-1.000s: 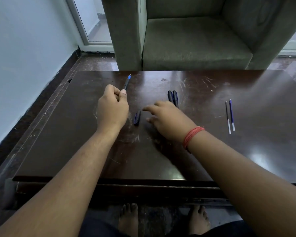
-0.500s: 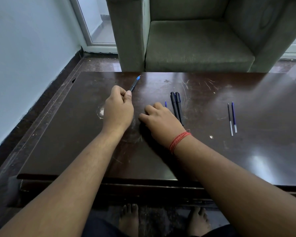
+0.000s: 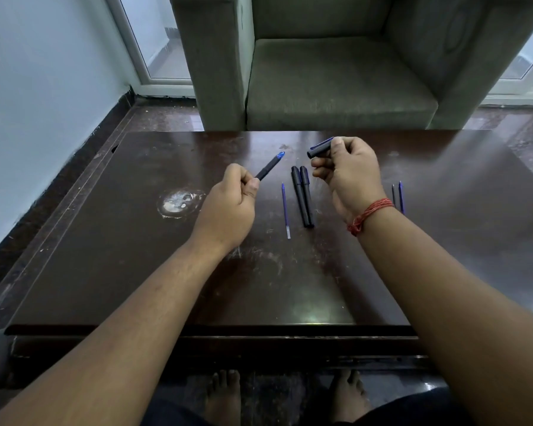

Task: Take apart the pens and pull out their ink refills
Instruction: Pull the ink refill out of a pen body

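Pens lie apart on the dark table: the left hand curls its fingers around a black barrel with a blue tip, raised above the table. The right hand pinches what looks like a cap. Two black pens and a blue refill lie between the hands, two more refills well right.

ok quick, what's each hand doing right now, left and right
Left hand: closed, pinching a black pen barrel with a blue end.
Right hand: closed, holding a black pen cap with a blue clip.
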